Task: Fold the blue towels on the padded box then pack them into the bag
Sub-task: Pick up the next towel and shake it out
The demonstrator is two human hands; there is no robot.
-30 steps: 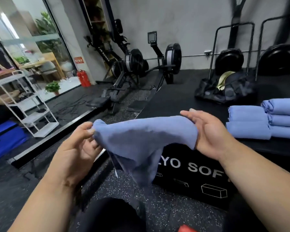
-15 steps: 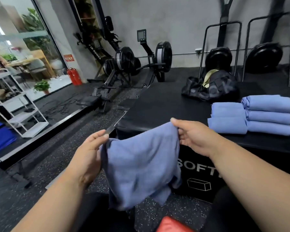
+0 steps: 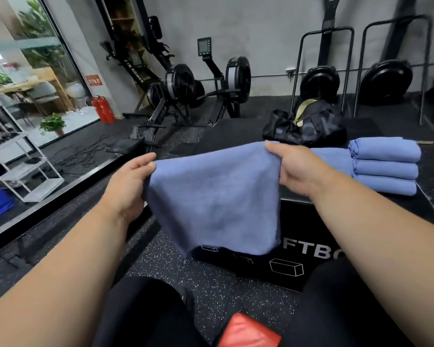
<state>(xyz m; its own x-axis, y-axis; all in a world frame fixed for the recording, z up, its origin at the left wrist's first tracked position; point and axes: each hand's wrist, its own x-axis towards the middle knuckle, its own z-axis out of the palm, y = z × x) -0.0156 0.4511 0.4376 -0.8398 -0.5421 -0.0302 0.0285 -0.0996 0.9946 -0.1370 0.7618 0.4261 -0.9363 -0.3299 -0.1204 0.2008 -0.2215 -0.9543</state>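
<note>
A blue towel [image 3: 213,199] hangs spread in the air in front of the black padded box [image 3: 311,234]. My left hand [image 3: 128,186] pinches its upper left corner and my right hand [image 3: 296,169] pinches its upper right corner. On the box top to the right lies a stack of three folded blue towels [image 3: 386,169], with another folded pile [image 3: 336,161] beside it, partly hidden behind my right hand. The black bag [image 3: 308,126] sits at the back of the box, its top open with a pale strap showing.
Rowing machines [image 3: 186,96] stand behind the box on the left, and black fan bikes with metal frames [image 3: 321,78] line the wall. A white shelf rack [image 3: 23,166] stands by the glass front on the left. Speckled rubber floor lies below; a red object [image 3: 248,331] is by my knees.
The towel is raised and stretched wider between my hands, its top edge now taut and level. My view has shifted right toward the box and the stacks.
</note>
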